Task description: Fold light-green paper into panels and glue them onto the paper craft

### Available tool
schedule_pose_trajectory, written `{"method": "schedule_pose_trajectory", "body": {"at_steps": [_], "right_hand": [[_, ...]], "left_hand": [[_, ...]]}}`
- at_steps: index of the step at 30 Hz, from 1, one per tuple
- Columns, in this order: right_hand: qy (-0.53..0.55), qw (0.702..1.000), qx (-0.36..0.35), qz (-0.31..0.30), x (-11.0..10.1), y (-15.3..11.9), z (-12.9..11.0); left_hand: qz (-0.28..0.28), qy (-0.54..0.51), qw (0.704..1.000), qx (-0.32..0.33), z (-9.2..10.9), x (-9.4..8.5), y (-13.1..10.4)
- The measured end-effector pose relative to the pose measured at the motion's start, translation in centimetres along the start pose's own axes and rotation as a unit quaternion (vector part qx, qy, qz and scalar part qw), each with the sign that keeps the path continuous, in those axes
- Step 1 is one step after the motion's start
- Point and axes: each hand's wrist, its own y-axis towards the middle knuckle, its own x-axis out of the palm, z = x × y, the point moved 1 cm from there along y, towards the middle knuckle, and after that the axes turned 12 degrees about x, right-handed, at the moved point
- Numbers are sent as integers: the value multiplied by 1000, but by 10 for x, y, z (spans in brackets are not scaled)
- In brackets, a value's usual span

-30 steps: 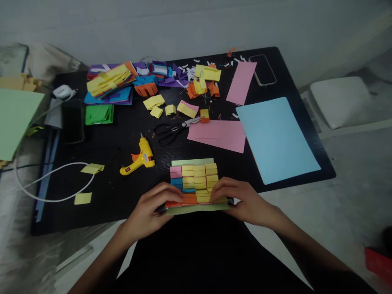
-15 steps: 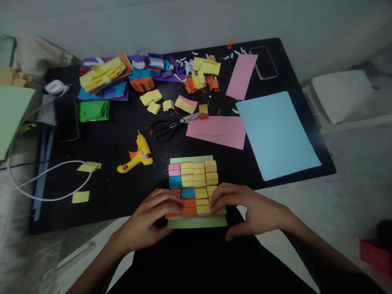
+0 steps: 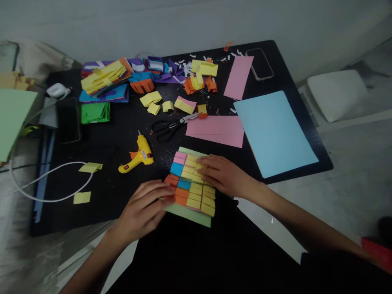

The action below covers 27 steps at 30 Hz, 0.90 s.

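Observation:
A light green card (image 3: pixel 189 215) covered with rows of folded paper pieces in yellow, orange, blue and pink is at the table's near edge, turned at a slant. My left hand (image 3: pixel 146 206) grips its lower left side, fingertips by the orange pieces (image 3: pixel 181 197). My right hand (image 3: pixel 228 174) holds the upper right side, its fingers lying over the yellow pieces (image 3: pixel 208 200) and its thumb hidden. Beyond the card lie a yellow glue gun (image 3: pixel 139 154) with a lit orange light and black-handled scissors (image 3: pixel 167 127).
Pink paper sheets (image 3: pixel 219 130) and a light blue sheet (image 3: pixel 275 132) lie on the right of the black table (image 3: pixel 104 188). Folded paper stacks (image 3: pixel 107 77) and white scraps stand along the back. A white cable (image 3: pixel 49 200) loops at the left, near a dark phone (image 3: pixel 68 120).
The card has turned clockwise, its upper edge now nearer the scissors. My right hand has moved from the lower right up to the upper right side; my left hand stays at the left.

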Motion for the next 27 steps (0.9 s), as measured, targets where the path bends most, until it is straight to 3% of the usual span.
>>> {"method": "schedule_pose_trajectory", "body": {"at_steps": [3,7,11,13,15,18,20,22,27], "right_hand": [[-35,997,47,43,3,-16,-8],[-89,983,129,93,13,-36,-22],[-57,981,94,161,20,-42,-28],[-32,976,59,205,20,-37,-26],[-22,972,38,229,18,-29,-23],[-37,980,17,197,17,-13,-21],[-56,988,12,144,18,-4,-21],[-65,993,17,100,21,1,-20],[-45,996,42,71,27,2,-16]], "left_hand": [[29,57,998,-14,-17,-4,2],[75,135,984,-90,-37,-1,4],[148,90,960,-222,-31,5,-1],[201,-24,921,-333,-21,8,-4],[247,-182,850,-429,-11,12,-7],[314,-358,736,-482,1,14,-6],[350,-416,686,-484,5,13,-4],[364,-441,660,-487,6,11,-1],[365,-445,647,-501,5,5,5]]}}
